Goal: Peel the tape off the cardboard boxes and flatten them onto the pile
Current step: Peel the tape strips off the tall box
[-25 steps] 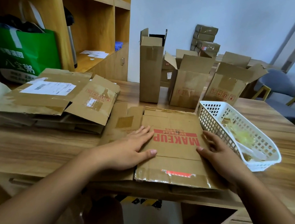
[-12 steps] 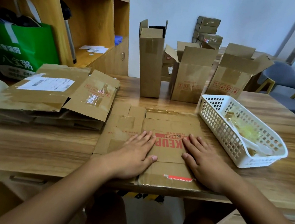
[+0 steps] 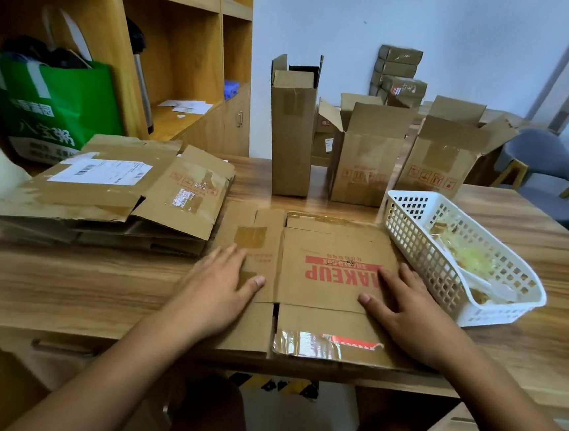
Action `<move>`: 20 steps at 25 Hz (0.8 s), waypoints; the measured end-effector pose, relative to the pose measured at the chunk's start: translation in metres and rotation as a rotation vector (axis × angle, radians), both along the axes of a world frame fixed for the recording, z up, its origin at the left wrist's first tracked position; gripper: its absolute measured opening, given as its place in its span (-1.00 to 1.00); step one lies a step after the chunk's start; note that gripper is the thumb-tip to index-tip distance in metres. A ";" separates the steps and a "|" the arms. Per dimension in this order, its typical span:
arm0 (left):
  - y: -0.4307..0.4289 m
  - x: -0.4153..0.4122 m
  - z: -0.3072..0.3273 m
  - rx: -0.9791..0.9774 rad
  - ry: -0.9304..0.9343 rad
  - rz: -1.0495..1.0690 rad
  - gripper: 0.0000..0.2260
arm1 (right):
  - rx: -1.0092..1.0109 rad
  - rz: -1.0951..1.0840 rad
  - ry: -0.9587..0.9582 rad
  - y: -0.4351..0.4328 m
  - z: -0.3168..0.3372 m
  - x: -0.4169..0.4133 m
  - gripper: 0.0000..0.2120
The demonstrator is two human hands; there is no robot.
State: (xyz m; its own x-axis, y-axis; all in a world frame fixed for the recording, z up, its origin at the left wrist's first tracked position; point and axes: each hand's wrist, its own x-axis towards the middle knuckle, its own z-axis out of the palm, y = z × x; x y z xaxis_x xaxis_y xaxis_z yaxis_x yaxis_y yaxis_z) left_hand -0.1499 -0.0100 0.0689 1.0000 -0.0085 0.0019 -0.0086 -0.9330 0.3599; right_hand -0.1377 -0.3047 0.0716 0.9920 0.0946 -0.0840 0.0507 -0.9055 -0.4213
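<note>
– So, you've got the MAKEUP box (image 3: 335, 244) lying flat on the table (image 3: 64, 282) right in front of you, with its near flap at the table's edge. Your left hand (image 3: 215, 281) sits on the left panel and your right hand (image 3: 409, 305) on the right side of the printed panel. The grip on both is spread: fingers straight, palms down, pinching nothing. My guess is you're pressing the creases so it doesn't spring back up.

– Yeah, that'd be why you keep them wide apart, one per side, so weight lands on both folds at once. Heads up though, there's a shiny tape strip (image 3: 320, 342) along the near flap, between your wrists. I'd say that has to come off before this one counts as done.

– Good catch. The white basket (image 3: 409, 233) sits just beside the box's right edge, can't tell if it touches. It's got tape scraps (image 3: 471, 262) in it, so that's presumably where your peelings go. Handy that it's on your right-hand side.

– And the pile (image 3: 106, 196) of flattened boxes is to your left on the same table, just beside the box's far-left flap. A short slide over should do it, since flat cardboard is light and stiff. The top sheets sit crooked though, so square yours up or it may slump.

– Plus at the back you have the tall box (image 3: 293, 140), the middle box (image 3: 363, 167) and the right-hand box (image 3: 438, 167), all upright with flaps open and tape patches showing. You're partway at best.
</note>
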 end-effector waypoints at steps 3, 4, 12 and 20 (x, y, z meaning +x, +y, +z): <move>0.013 -0.008 0.005 -0.201 0.039 0.133 -0.33 | 0.105 -0.081 0.022 -0.001 0.004 -0.006 -0.21; 0.014 -0.011 0.007 -0.266 0.020 0.147 -0.33 | 0.131 -0.095 -0.004 0.001 0.005 -0.009 -0.21; 0.019 -0.027 0.024 -0.828 -0.075 0.269 -0.42 | 0.555 -0.190 -0.067 -0.014 0.036 -0.043 -0.55; 0.035 -0.069 0.082 -1.343 -0.141 0.127 -0.50 | 0.715 -0.121 -0.189 -0.044 0.025 -0.058 -0.20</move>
